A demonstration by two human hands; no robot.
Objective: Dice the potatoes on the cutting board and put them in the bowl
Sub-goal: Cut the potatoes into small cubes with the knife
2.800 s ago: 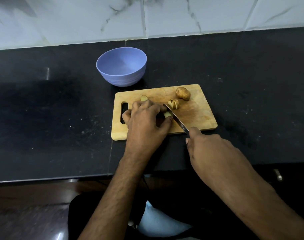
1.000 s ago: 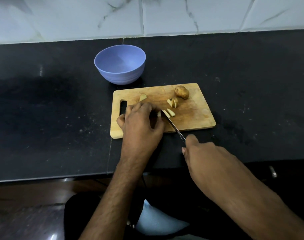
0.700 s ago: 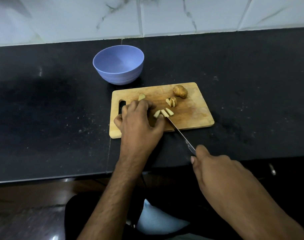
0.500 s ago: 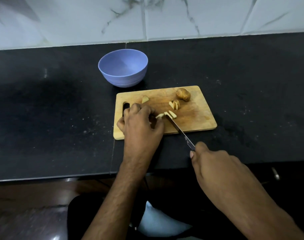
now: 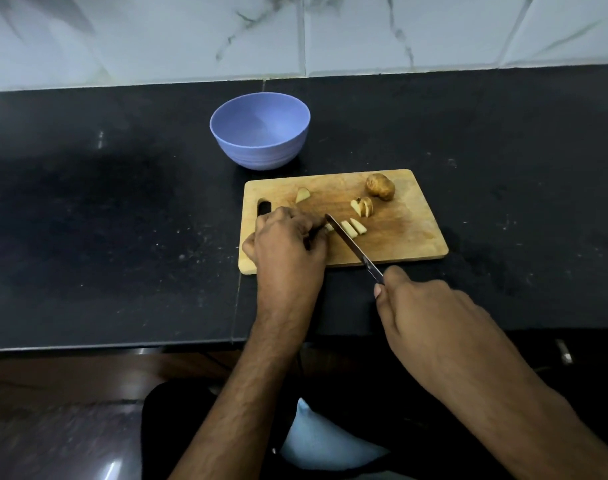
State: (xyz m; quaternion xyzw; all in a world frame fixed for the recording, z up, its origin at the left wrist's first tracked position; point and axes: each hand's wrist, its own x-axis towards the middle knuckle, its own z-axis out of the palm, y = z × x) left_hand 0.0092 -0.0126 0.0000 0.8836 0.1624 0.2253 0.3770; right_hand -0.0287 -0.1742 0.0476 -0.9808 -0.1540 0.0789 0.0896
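A wooden cutting board [image 5: 406, 233] lies on the black counter. My left hand [image 5: 287, 242] rests on its left part, fingers curled over a potato piece that is mostly hidden. My right hand [image 5: 430, 320] grips a knife [image 5: 351, 245] whose blade slants across the board, its tip at the piece under my left fingers. Two cut strips [image 5: 353, 226] lie just right of the blade. Farther back sit a sliced potato chunk [image 5: 363, 206], a whole brown potato [image 5: 380, 186] and a small wedge [image 5: 302, 195]. The empty lilac bowl [image 5: 260, 131] stands behind the board's left end.
The black counter [image 5: 105, 220] stretches wide on both sides of the board. A white marble-tiled wall [image 5: 295, 32] rises behind it. The counter's front edge runs just below my wrists, with my lap beneath.
Over the earlier frames the knife has cut strips off the piece under my left hand. The blade drew back toward me, then returned forward to the held piece. My left fingers shifted slightly left.
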